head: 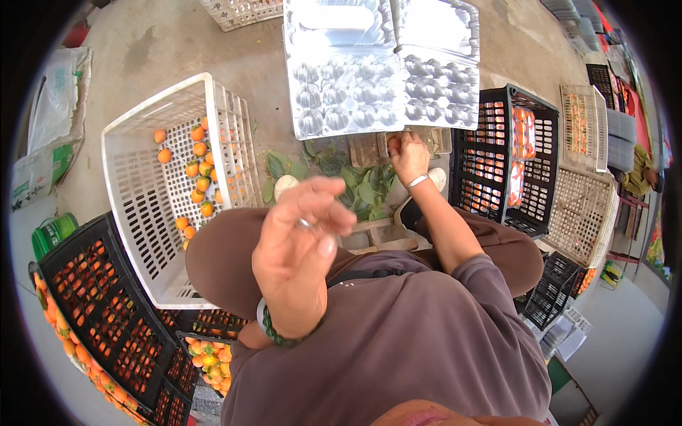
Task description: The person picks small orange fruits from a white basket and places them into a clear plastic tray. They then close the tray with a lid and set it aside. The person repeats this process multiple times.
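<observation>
My left hand (298,250) is raised in front of my chest with its fingers apart and slightly bent, holding nothing. The fingers are a little blurred. My right hand (411,157) reaches forward to a small box (439,139) at the near edge of the clear plastic trays; its fingertips are partly hidden, so I cannot tell whether they grip anything. Two clear plastic clamshell trays (346,96) with rounded cups lie side by side, lids raised, cups bare. To my left, a white plastic crate (210,138) holds several loose orange persimmons (202,183).
Green leaves (367,191) litter the floor between my shoes. On the right stands a black crate (533,160) with packed trays of orange fruit (523,133). Black crates of persimmons (101,314) stand at lower left. Another white crate (578,213) sits beyond the right-hand black one.
</observation>
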A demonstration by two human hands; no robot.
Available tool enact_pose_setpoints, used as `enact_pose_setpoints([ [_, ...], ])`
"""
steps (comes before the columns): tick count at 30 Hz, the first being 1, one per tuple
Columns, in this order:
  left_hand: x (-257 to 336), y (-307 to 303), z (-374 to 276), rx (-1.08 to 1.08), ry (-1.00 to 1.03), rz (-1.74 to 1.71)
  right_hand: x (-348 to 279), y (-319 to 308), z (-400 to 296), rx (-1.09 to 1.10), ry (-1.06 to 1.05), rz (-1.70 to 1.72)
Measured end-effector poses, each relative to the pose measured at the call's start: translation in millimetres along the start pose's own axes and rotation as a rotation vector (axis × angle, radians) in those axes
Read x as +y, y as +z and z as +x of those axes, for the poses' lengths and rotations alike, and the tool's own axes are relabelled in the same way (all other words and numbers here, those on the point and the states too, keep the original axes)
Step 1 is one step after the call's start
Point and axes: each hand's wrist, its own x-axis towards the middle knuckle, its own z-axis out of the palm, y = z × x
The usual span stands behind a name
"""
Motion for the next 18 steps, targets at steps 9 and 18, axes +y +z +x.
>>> enact_pose_setpoints([
  [9,13,6,-34,0.139,-0.051,-0.213,3,-116,19,-0.34,0.755,1.331],
  [18,51,-6,-72,0.098,0.401,0.103,-10,-116,109,0.286,0.027,0.625],
])
